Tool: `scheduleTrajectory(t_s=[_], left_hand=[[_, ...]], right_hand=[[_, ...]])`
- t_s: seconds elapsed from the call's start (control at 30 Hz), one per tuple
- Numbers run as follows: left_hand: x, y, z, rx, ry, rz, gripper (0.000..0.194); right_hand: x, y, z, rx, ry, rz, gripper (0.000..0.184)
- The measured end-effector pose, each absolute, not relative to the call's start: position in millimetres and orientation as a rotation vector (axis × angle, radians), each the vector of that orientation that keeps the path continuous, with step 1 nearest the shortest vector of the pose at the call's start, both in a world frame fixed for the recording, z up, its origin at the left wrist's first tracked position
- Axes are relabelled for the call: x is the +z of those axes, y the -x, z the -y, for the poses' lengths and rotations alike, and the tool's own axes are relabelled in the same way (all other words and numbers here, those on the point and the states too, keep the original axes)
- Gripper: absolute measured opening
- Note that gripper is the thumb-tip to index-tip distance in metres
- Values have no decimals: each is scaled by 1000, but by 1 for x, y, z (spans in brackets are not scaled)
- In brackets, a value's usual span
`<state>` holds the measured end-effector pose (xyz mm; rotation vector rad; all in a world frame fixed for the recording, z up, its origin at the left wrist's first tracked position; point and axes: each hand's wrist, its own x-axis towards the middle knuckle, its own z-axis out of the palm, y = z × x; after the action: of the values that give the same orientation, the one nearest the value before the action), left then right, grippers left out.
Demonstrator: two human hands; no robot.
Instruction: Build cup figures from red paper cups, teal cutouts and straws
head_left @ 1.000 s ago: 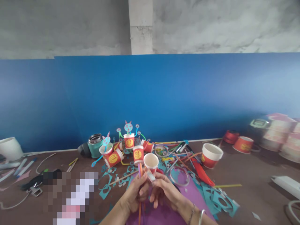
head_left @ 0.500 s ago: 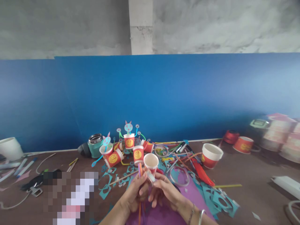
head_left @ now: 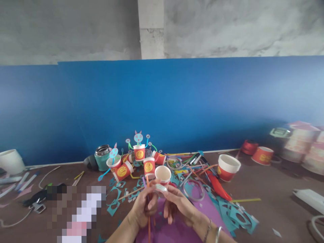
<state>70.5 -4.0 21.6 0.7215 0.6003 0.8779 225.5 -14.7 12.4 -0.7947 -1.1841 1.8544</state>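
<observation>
My left hand [head_left: 143,209] is closed around a bundle of thin drinking straws [head_left: 149,225], orange and purple, held upright over a purple paper sheet [head_left: 174,233]. My right hand [head_left: 178,206] pinches a small roll of clear tape [head_left: 161,187] right against the straws. Both hands meet at the bottom centre. Just beyond the fingers stands a red paper cup [head_left: 163,174], open side up.
Several red paper cups, one with a teal cat cut-out [head_left: 138,147], cluster behind. Teal paper scraps [head_left: 235,214], loose straws and clear rings litter the brown table [head_left: 273,206]. A larger cup [head_left: 227,167] stands right, a teal jar [head_left: 102,157] left, a blue wall behind.
The tape roll has tilted flatter and shifted slightly left over the straws. My left fingers curled tighter round the straws. The view moved a little.
</observation>
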Motion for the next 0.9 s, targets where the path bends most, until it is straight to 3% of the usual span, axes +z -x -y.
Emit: scheduleTrajectory(t_s=[0.17,0.43,0.9], left_hand=[[25,-81,14,903,-835,-722,46],[24,-77,12,878,-722,-686,51],[12,-84,13,897,-746,-651,47]], right_hand=[[8,-222,12,1759,806,1302,52],[4,-225,11,1868,678,1183,40],[9,-222,9,1711,825,1206,48]])
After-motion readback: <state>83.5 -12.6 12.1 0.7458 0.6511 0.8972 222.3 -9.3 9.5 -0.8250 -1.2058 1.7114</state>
